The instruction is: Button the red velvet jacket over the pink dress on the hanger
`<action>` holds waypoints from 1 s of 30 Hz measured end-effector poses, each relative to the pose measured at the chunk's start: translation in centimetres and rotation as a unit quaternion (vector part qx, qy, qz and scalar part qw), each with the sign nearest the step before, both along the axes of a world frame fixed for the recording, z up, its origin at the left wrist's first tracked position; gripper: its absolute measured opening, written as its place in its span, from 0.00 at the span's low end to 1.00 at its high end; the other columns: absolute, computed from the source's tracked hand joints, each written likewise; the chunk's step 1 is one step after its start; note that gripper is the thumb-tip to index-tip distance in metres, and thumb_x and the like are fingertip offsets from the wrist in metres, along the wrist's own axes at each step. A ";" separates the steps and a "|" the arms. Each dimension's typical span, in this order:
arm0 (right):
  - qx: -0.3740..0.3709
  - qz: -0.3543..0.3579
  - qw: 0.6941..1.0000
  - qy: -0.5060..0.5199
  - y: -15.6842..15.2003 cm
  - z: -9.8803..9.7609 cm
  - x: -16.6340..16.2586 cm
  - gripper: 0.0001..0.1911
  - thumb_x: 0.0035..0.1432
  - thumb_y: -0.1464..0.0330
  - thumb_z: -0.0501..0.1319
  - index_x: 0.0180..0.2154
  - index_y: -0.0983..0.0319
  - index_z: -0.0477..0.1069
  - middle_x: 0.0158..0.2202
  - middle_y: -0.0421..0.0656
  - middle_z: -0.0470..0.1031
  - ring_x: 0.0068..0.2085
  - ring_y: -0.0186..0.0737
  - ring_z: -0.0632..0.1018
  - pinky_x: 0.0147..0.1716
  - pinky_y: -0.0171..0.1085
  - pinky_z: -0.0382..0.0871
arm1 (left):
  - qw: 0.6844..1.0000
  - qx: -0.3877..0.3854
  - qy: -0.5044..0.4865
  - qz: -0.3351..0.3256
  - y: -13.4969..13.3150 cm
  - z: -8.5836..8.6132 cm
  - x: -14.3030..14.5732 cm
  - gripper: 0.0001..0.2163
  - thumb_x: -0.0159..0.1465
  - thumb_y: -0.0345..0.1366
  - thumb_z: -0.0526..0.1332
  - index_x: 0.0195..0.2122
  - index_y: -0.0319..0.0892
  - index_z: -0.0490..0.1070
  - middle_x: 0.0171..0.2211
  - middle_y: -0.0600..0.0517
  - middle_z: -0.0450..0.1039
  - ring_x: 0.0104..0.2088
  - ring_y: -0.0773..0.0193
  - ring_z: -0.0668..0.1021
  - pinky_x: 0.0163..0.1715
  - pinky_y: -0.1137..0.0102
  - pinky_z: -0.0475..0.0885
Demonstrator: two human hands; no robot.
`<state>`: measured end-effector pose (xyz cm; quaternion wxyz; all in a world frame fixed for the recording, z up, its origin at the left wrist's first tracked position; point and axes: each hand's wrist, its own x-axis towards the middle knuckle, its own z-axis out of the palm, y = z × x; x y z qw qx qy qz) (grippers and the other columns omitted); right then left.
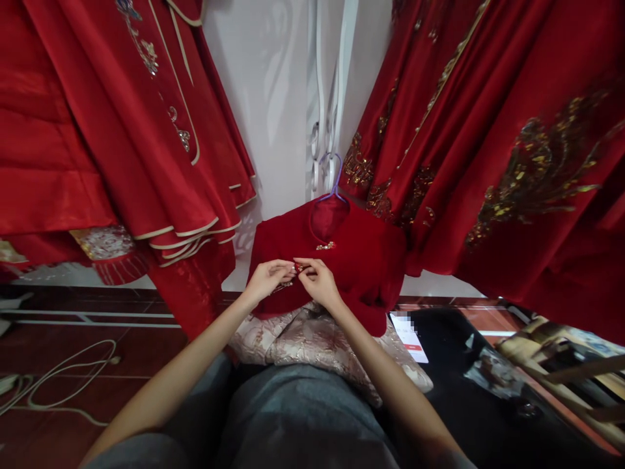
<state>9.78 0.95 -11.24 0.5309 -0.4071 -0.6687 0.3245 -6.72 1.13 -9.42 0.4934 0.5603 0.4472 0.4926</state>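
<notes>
We have the red top (pixel 366 260) on its purple hanger (pixel 334 185), its hem lying across our lap. The collar clasp (pixel 325 246) looks closed. Our left hand (pixel 267 277) and right hand (pixel 318 281) both pinch the lower clasp (pixel 299 268), fingers curled tight; we judge it not yet joined. There's no readable writing, and the white card (pixel 409 335) is blurred.
</notes>
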 end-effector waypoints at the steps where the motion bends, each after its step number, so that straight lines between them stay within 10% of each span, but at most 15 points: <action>1: 0.000 0.003 1.000 0.002 0.1 -0.1 -0.2 0.19 0.51 0.73 0.57 0.46 0.57 0.74 0.44 0.44 0.71 0.34 0.32 0.76 0.35 0.34 0.75 | 1.000 -0.001 -0.006 0.002 0.0 -0.1 0.0 0.21 0.47 0.49 0.70 0.34 0.36 0.75 0.32 0.45 0.79 0.36 0.57 0.82 0.45 0.58 0.76; 30: 0.050 -0.039 0.996 -0.058 0.2 0.3 -0.9 0.07 0.59 0.69 0.58 0.38 0.62 0.73 0.38 0.44 0.67 0.35 0.33 0.74 0.35 0.33 0.74 | 0.995 0.073 0.054 0.046 -0.2 -0.6 -0.3 0.20 0.47 0.44 0.71 0.36 0.34 0.78 0.36 0.43 0.81 0.37 0.54 0.82 0.44 0.59 0.77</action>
